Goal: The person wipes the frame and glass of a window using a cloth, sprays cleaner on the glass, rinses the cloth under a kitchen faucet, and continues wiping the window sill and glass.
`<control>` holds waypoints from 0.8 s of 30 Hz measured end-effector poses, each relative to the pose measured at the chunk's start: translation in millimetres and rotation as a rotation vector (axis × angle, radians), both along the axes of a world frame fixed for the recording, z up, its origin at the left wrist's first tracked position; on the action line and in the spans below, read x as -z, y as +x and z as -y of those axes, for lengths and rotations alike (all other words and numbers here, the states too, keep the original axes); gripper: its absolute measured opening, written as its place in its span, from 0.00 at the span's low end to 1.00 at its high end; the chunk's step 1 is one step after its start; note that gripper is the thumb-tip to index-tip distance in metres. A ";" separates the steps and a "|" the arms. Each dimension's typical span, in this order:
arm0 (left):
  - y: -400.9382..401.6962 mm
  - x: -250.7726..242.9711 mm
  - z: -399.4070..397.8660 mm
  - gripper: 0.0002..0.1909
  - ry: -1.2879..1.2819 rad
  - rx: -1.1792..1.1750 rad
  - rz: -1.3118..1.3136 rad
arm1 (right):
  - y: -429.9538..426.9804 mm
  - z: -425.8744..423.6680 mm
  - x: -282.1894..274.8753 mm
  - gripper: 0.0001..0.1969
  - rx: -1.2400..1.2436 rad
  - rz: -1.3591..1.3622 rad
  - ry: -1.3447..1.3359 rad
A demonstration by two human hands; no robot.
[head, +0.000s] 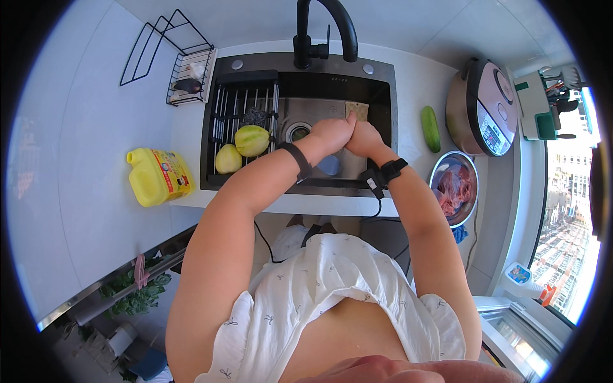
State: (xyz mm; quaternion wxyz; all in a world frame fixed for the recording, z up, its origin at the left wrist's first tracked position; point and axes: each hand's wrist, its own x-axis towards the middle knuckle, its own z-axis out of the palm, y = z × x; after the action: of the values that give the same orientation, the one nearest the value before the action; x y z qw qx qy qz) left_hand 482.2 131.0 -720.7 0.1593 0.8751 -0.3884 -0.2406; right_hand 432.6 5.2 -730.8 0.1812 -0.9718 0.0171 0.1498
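Note:
Both hands meet over the sink basin, below the black faucet. My left hand presses against my right hand, knuckles upward. Their fingers curl under and are mostly hidden, so I cannot tell what is between them. Just beyond the thumbs shows a beige pad, perhaps a sponge; whether it is gripped is unclear. A blue item lies lower in the basin, beside my wrists. In the draining rack at left sit two pale green melons or squashes and a wire scourer.
A cucumber, a rice cooker and a metal bowl of raw meat stand right of the sink. At left are a yellow jug and a wire wall rack. A cable hangs from my right wrist strap.

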 end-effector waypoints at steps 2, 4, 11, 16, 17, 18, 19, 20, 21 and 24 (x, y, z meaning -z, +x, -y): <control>-0.1 7.4 -4.3 0.20 -0.104 0.169 0.379 | -0.5 4.6 0.8 0.11 -0.021 0.040 0.056; -0.6 1.5 -9.3 0.17 -0.191 0.245 0.461 | -1.3 12.2 -3.3 0.16 0.165 -0.203 0.592; -9.4 32.6 -27.2 0.10 -0.249 -0.055 0.369 | -19.3 0.4 -12.5 0.22 0.287 -0.407 0.675; 7.2 36.2 -37.5 0.07 -0.135 -0.436 -0.672 | -31.6 -6.5 -17.2 0.37 -0.383 0.532 -0.100; 9.5 29.9 -38.1 0.06 -0.151 -0.493 -1.093 | -32.1 -6.1 -14.1 0.34 -0.504 0.684 -0.280; 8.2 20.3 -36.6 0.05 -0.078 -0.419 -1.145 | -32.7 -4.8 -7.6 0.34 -0.503 0.685 -0.277; 7.0 12.6 -32.4 0.05 -0.077 -0.417 -1.146 | -32.7 -2.0 -0.2 0.30 -0.468 0.605 -0.160; 5.5 5.9 -27.3 0.06 0.003 -0.336 -1.109 | -32.1 1.0 6.8 0.26 -0.430 0.525 -0.044; 3.8 2.6 -24.7 0.06 0.082 -0.260 -1.070 | -29.5 -1.2 7.1 0.26 -0.432 0.524 -0.042; 9.3 2.2 -18.5 0.06 0.167 -0.103 -0.741 | -21.2 -10.7 8.2 0.19 -0.265 0.142 -0.081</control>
State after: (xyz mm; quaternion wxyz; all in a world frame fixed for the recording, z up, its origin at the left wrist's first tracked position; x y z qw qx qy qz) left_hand 491.5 149.4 -722.9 0.2289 0.7571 -0.2389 -0.5633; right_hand 411.4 15.9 -739.0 0.1213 -0.9802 -0.1182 0.1027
